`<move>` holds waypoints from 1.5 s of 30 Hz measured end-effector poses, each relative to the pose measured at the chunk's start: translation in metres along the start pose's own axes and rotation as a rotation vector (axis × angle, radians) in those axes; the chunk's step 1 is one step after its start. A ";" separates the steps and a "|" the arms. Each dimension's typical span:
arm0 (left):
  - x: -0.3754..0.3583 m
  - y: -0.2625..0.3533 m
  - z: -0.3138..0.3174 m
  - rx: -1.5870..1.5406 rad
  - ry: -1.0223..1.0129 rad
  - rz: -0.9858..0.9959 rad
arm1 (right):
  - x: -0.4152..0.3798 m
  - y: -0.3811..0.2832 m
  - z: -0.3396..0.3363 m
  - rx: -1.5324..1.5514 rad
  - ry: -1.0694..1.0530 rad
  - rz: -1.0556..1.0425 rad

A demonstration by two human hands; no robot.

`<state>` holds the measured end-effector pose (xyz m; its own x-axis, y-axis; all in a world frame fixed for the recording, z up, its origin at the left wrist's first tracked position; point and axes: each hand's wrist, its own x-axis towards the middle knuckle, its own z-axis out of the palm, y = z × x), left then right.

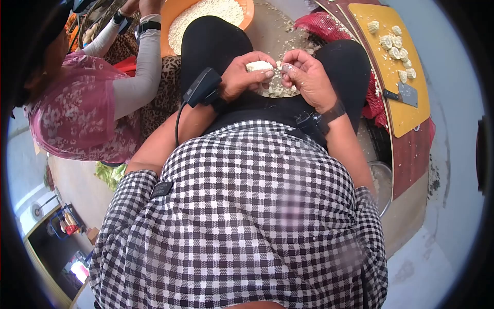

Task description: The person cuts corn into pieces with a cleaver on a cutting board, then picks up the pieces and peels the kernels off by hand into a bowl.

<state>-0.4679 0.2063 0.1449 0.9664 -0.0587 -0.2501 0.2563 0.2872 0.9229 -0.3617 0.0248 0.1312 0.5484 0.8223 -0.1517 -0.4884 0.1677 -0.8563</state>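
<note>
My left hand (246, 76) is closed around a short piece of pale corn cob (260, 66), thumb along its near side. Beside the cob's right end, my right hand (310, 80) has its thumb and index finger pinched together. Whatever lies between those fingertips is too small to make out. Loose pale kernels (280, 90) are heaped just below both hands, between my legs. A black device (202, 86) with a cable is strapped at my left wrist, and another dark device (312, 123) sits at my right wrist.
An orange basin (249, 15) full of kernels stands ahead on the left, near a co-worker in a pink floral top (77, 110). At right, a yellow cutting board (411, 116) bears several cob pieces (395, 49) and a cleaver (407, 95). Red mesh sacks (321, 26) lie beside it.
</note>
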 end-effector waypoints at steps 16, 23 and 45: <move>0.005 -0.008 0.000 0.102 0.079 0.035 | 0.000 0.000 0.008 -0.211 0.003 0.002; 0.005 -0.008 0.001 0.115 0.077 0.009 | -0.002 -0.002 0.011 -0.310 0.017 -0.017; 0.010 -0.007 0.016 0.791 0.281 0.434 | 0.005 0.008 0.001 0.254 0.039 0.361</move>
<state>-0.4601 0.1881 0.1403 0.9670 0.1636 0.1954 -0.0871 -0.5081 0.8569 -0.3637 0.0309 0.1240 0.3347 0.8325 -0.4415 -0.8018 0.0055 -0.5975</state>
